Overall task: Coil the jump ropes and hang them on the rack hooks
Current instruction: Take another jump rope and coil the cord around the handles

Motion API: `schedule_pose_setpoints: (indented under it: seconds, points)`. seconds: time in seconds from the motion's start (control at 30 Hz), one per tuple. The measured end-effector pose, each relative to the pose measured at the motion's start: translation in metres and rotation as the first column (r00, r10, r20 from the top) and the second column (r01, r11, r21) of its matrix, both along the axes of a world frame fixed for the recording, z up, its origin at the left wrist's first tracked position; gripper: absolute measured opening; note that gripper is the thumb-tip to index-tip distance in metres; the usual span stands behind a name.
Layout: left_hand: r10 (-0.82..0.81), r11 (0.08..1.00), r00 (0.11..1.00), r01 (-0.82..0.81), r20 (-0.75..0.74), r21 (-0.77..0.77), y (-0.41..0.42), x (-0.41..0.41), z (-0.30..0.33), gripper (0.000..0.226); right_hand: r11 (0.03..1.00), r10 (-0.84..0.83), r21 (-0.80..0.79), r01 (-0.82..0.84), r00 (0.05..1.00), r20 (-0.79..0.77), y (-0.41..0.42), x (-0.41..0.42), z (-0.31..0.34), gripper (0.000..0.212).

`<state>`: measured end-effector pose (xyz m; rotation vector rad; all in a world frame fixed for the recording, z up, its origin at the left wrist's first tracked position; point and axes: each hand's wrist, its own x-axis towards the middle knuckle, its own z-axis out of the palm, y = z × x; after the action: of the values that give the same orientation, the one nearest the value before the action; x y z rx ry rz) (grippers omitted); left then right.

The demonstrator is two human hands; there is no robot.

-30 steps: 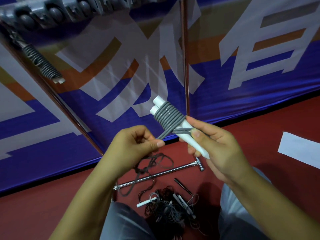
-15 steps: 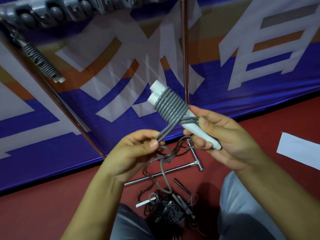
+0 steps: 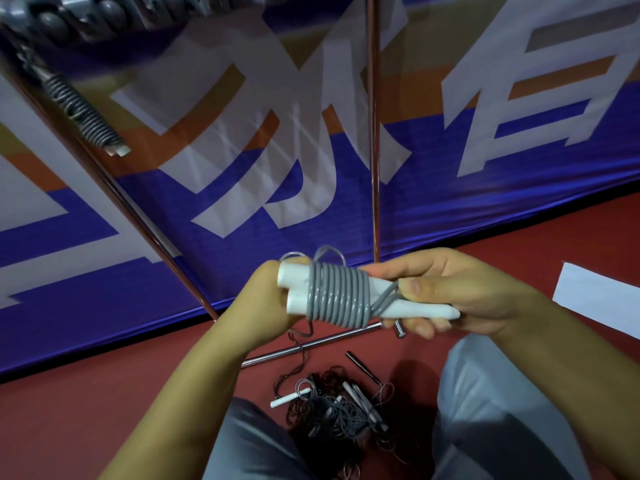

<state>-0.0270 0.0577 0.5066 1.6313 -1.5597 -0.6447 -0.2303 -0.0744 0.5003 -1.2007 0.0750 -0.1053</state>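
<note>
Grey cord (image 3: 337,295) is wound tightly round two white plastic handles (image 3: 408,308), held at centre frame. Right hand (image 3: 460,292) grips the tapered ends; left hand (image 3: 273,303) clasps the blunt ends. Tangled dark ropes (image 3: 332,410) lie on red floor (image 3: 86,393) at 6 o'clock.

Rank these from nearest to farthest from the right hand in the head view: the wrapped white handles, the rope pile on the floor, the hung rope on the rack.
1. Wrapped white handles: gripped in the right hand itself.
2. Rope pile: on the red floor below, between the knees.
3. Hung rope: far upper left, on the rack.
</note>
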Motion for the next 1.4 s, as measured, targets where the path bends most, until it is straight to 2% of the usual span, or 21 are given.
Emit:
schedule_pose_setpoints:
  seconds: [0.03,0.13,0.27,0.43,0.6,0.73,0.8,0.93,1.03,1.1,1.17,1.27,1.4]
  points:
    - [-0.039,0.999,0.999,0.039,-0.005,0.004,-0.001,0.002,-0.003,0.01,0.999,0.022,-0.031,-0.023,0.999,-0.03,0.0,0.0,0.002,0.048]
    - [-0.041,0.999,0.997,0.041,-0.066,-0.005,-0.007,0.002,-0.008,0.019,0.993,0.063,-0.09,-0.072,0.993,-0.096,-0.002,0.002,0.004,0.052]
    - [0.01,0.995,1.0,-0.01,-0.003,-0.103,-0.013,-0.002,-0.007,0.019,0.98,0.106,-0.152,-0.128,0.984,-0.145,-0.004,0.003,0.004,0.056]
    - [0.097,0.976,0.984,-0.065,0.148,-0.206,-0.014,-0.009,-0.006,0.015,0.97,0.119,-0.181,-0.161,0.968,-0.22,0.0,0.004,0.01,0.027]
    - [0.179,0.954,0.914,-0.071,0.364,-0.291,-0.012,-0.009,-0.007,0.021,0.935,0.071,-0.315,-0.165,0.954,-0.291,0.002,0.003,0.017,0.027]
    - [0.222,0.948,0.834,-0.064,0.505,-0.311,-0.011,-0.006,-0.005,0.026,0.86,-0.065,-0.493,-0.13,0.931,-0.358,0.004,0.006,0.012,0.028]
    - [0.241,0.944,0.793,-0.057,0.56,-0.325,-0.012,-0.006,-0.004,0.024,0.817,-0.136,-0.566,-0.107,0.919,-0.371,0.007,0.01,0.009,0.021]
    - [0.297,0.921,0.731,-0.049,0.615,-0.387,-0.011,-0.009,-0.003,0.02,0.752,-0.281,-0.659,0.01,0.91,-0.306,0.014,0.013,0.006,0.019]
    - [0.359,0.902,0.66,-0.064,0.66,-0.427,-0.008,-0.016,0.001,0.017,0.636,-0.393,-0.768,0.073,0.887,-0.241,0.019,0.016,0.005,0.015]
    - [0.385,0.899,0.617,-0.083,0.686,-0.43,-0.005,-0.021,0.003,0.014,0.558,-0.444,-0.824,0.096,0.874,-0.199,0.021,0.02,0.003,0.021]
    - [0.387,0.908,0.601,-0.116,0.699,-0.403,-0.002,-0.024,0.006,0.016,0.527,-0.487,-0.837,0.145,0.859,-0.157,0.02,0.023,0.0,0.023]
    - [0.347,0.937,0.609,-0.187,0.713,-0.295,0.003,-0.027,0.008,0.026,0.466,-0.573,-0.846,0.258,0.817,-0.066,0.018,0.025,-0.005,0.023]
    - [0.394,0.919,0.712,-0.322,0.581,-0.228,0.005,-0.031,0.004,0.024,0.445,-0.643,-0.789,0.423,0.764,0.047,0.019,0.029,-0.011,0.03]
